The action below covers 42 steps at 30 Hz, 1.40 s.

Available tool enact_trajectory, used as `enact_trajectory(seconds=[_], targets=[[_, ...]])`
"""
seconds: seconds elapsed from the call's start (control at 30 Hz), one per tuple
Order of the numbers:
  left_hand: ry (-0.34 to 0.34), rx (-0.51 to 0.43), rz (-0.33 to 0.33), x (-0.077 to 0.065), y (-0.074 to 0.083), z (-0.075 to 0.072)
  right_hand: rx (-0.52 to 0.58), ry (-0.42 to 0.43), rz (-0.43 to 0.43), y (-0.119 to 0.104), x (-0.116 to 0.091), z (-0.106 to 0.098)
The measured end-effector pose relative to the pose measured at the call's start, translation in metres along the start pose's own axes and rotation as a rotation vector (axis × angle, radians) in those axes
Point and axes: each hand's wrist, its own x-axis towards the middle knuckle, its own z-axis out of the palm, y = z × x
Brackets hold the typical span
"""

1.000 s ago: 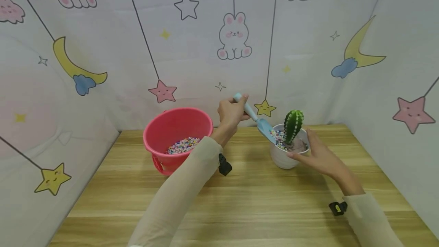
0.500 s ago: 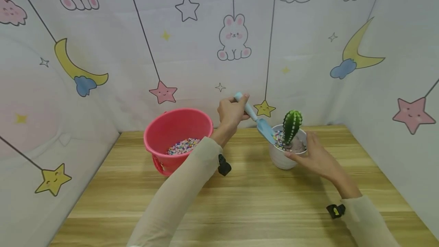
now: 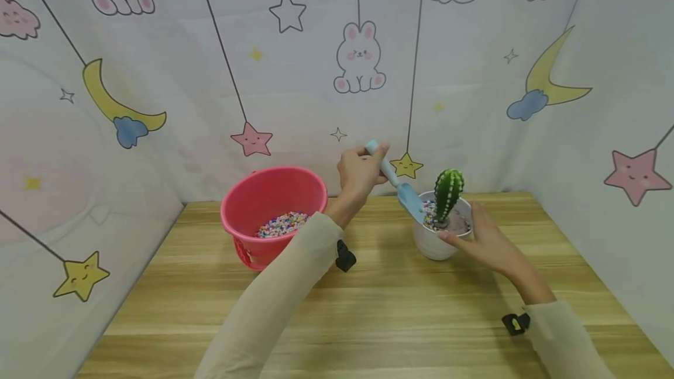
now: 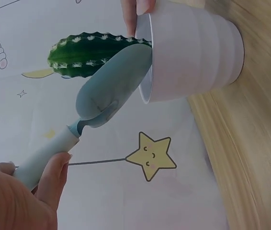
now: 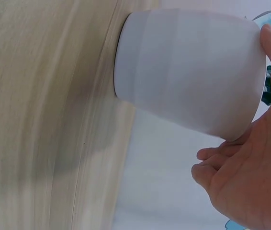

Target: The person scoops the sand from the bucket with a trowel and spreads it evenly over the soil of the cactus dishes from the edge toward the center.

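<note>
My left hand [image 3: 359,173] grips the handle of a light blue toy trowel [image 3: 410,200]. The trowel tilts down, its blade tip at the left rim of a white ribbed flower pot [image 3: 433,244]. A green cactus [image 3: 449,195] with white tufts stands in the pot, colourful beads [image 3: 429,215] lying to its left and a greyish surface to its right. My right hand [image 3: 494,244] holds the pot's right side, thumb at the front rim. In the left wrist view the trowel's blade [image 4: 114,86] covers part of the cactus; its inner face is hidden there.
A pink-red bucket [image 3: 274,183] with many small colourful beads [image 3: 283,224] stands left of my left forearm on the wooden table [image 3: 400,314]. A white cloth [image 3: 295,92] printed with stars, moons and rabbits encloses the back and sides.
My left hand and the trowel have shifted slightly to the right. The right hand keeps its hold on the pot, which is nearly still.
</note>
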Motion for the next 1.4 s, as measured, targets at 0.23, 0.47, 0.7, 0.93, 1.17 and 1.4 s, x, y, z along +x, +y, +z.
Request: enact_trajectory(seconds=[0.23, 0.47, 0.7, 0.93, 1.17, 1.4], targets=[[0.009, 0.075, 0.096, -0.004, 0.006, 0.004, -0.019, -0.001, 0.015, -0.003, -0.002, 0.000], [0.008, 0.079, 0.177, -0.008, 0.011, 0.009, -0.027, -0.020, 0.036, -0.006, -0.002, -0.002], [-0.014, 0.094, 0.257, -0.009, 0.012, 0.015, -0.031, -0.030, 0.045, -0.006, -0.001, -0.003], [0.001, 0.083, 0.244, -0.009, 0.019, 0.011, -0.041, -0.027, 0.039, -0.006, 0.000, -0.003], [0.018, 0.021, 0.224, -0.004, 0.025, -0.005, -0.033, -0.021, 0.022, -0.007, 0.000, -0.005], [0.048, -0.068, 0.178, 0.005, 0.030, -0.027, 0.001, 0.027, 0.051, -0.011, -0.003, -0.022]])
